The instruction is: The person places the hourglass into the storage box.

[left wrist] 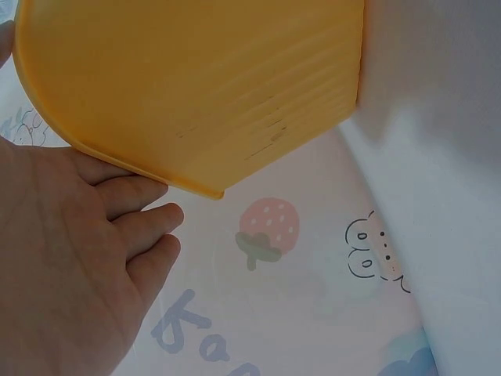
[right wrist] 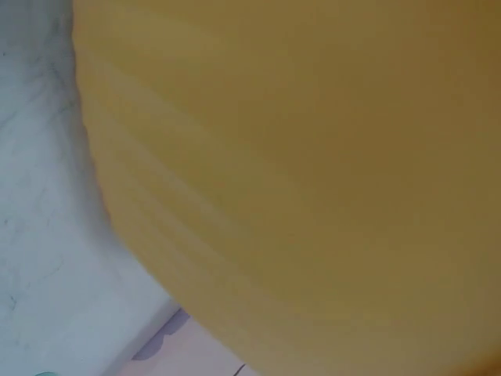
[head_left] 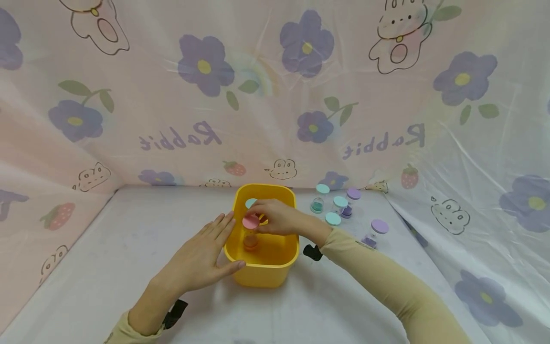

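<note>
A yellow plastic bin [head_left: 265,276] stands in front of me. My right hand [head_left: 275,217] reaches in over its right side and pinches the pink cap of a small sand timer [head_left: 251,222], upright inside near the left wall. Just behind it shows the teal cap of another timer [head_left: 251,203]. My left hand [head_left: 199,260] rests on the bin's left rim, fingers straight and thumb by the front rim. In the left wrist view, the fingers [left wrist: 145,227] lie along the rim's outer side. Yellow bin wall [right wrist: 297,188] fills most of the right wrist view, where the hand is hidden.
Right of the bin stand several timers, among them a teal one [head_left: 318,205], a purple-capped one [head_left: 354,193] and a nearer purple one [head_left: 380,226]. A patterned curtain [head_left: 266,110] hangs behind and along both sides of the white table [head_left: 129,239].
</note>
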A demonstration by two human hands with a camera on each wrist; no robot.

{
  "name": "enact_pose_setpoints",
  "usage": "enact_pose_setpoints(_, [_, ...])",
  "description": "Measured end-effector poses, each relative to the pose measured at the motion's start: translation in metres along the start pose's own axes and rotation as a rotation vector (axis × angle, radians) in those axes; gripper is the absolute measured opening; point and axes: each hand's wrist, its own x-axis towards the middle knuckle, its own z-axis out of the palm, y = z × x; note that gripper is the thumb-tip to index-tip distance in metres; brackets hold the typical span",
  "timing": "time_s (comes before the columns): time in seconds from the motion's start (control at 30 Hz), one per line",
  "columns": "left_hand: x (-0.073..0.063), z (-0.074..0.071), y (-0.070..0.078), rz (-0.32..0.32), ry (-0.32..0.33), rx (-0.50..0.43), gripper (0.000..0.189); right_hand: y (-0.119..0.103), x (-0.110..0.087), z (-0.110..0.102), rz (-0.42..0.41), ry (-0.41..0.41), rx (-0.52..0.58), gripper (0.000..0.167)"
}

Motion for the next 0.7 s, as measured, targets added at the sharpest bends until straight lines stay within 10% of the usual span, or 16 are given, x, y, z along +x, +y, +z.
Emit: enact_pose_setpoints(0.7, [0.001, -0.001, 0.001, 0.002, -0.006, 0.004, 0.098, 0.003, 0.015, 0.006, 0.052, 0.005, -0.053, 0.037])
